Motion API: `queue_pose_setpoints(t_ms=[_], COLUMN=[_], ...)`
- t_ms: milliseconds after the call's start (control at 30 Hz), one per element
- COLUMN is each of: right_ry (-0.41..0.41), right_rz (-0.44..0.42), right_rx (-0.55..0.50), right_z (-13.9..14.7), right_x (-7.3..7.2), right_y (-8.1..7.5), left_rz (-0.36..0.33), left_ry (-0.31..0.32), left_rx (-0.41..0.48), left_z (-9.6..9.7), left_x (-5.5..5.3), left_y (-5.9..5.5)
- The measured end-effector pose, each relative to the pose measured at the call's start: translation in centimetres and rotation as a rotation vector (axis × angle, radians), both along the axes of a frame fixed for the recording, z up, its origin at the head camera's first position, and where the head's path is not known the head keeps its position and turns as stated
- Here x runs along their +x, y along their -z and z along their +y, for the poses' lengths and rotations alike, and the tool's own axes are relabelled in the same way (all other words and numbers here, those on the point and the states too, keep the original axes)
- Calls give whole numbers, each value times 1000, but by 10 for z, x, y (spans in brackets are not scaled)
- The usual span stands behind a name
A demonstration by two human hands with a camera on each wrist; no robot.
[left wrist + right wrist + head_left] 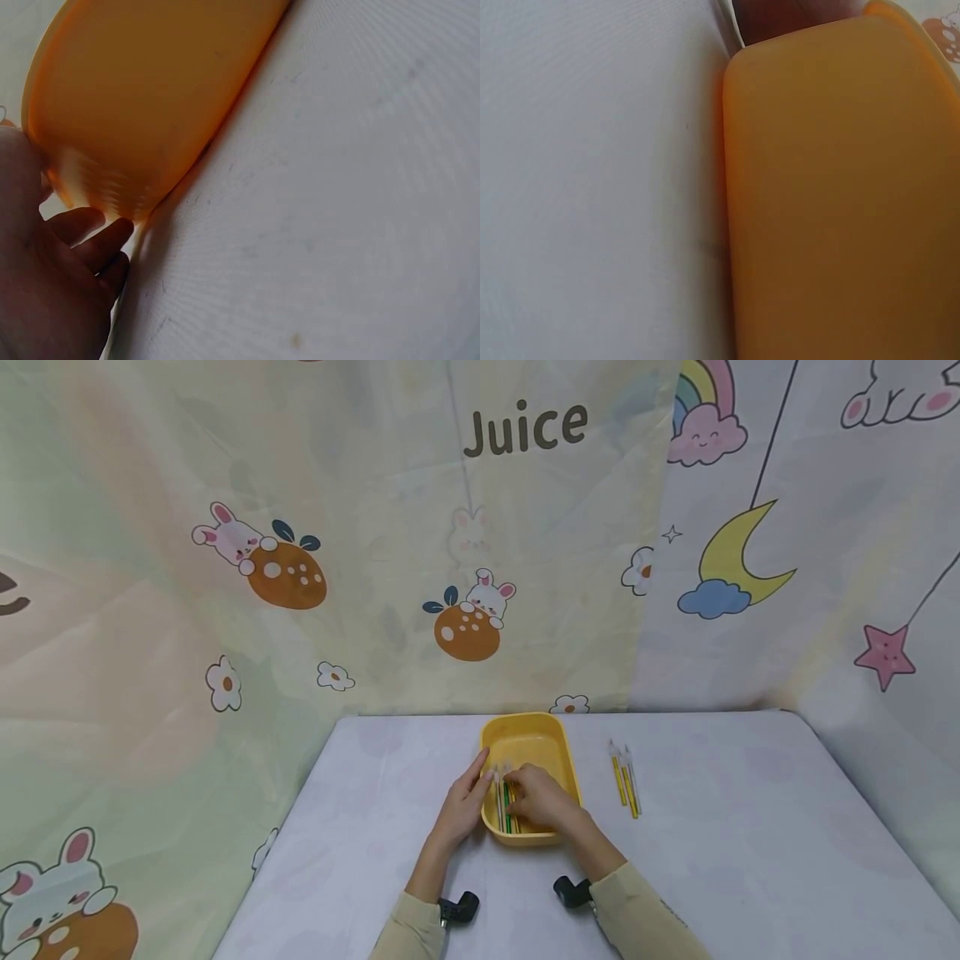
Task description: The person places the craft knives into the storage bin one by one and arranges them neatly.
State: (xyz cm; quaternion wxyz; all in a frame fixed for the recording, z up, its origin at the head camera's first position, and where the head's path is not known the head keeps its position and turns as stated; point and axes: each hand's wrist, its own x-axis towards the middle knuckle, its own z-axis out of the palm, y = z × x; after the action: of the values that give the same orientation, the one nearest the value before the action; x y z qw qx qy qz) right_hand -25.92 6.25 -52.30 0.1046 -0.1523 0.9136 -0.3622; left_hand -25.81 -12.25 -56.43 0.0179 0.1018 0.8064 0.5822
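A yellow tray (528, 729) stands on the table, with several slim pencil-like sticks (506, 821) lying lengthwise at its left side. These are white, green and yellow; their exact kind is too small to tell. My left hand (460, 806) holds the tray's left rim, thumb at the edge and fingers against the outer wall. In the left wrist view, the curled fingers (105, 244) touch that wall. Inside the tray, my right hand (542, 797) pinches at the sticks, and its fingers partly hide them. The right wrist view shows mostly the tray's outer wall (840, 187).
To the right of the tray, several more yellow and silver sticks (625, 781) lie on the white-covered table (720, 860). A printed cloth (390, 527) hangs behind the table. Black wrist cameras (461, 907) are worn near both sleeves.
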Motion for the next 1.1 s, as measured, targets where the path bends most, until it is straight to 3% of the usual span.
queue_pose_setpoints(t_ms=[200,700,1100], right_ry=[23,5,45], right_rz=[-19,38,82], right_rx=[6,20,-8], right_z=[-1,0,3], right_x=[1,0,0], right_y=[0,3,2], left_rz=[-7,2,5], left_ry=[-2,3,0], left_rx=[-19,-5,-25], left_z=[-1,-1,0], left_x=[2,1,3], left_y=[-1,1,-2])
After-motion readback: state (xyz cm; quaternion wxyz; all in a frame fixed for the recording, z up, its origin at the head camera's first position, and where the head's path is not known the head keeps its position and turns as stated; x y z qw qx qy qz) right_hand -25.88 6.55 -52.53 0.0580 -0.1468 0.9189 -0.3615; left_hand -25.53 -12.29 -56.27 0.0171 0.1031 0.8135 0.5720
